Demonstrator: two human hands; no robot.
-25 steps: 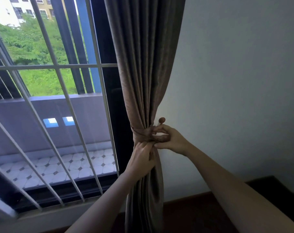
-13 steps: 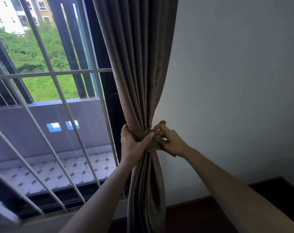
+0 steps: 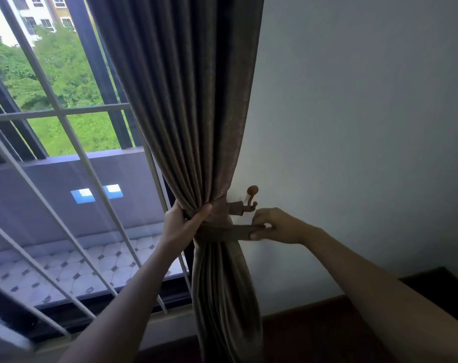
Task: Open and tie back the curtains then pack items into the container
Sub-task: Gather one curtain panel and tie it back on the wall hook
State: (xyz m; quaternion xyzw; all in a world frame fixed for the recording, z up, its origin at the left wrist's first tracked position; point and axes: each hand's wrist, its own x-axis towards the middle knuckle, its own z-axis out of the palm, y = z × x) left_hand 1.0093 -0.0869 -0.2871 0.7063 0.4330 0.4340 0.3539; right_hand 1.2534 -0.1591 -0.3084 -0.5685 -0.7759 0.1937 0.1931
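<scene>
Brown curtain (image 3: 196,127), gathered mid-frame, looks soft, heavy and yielding. Left hand (image 3: 182,226) wraps its bunched waist; right hand (image 3: 272,226) pinches the flat tieback strap (image 3: 227,231) end just below the wall hook (image 3: 248,203). Best gripped at the strap end.

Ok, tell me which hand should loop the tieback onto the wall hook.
Probably the right hand: it pinches the tieback end just below the hook. The left hand is gripping the gathered curtain.
</scene>
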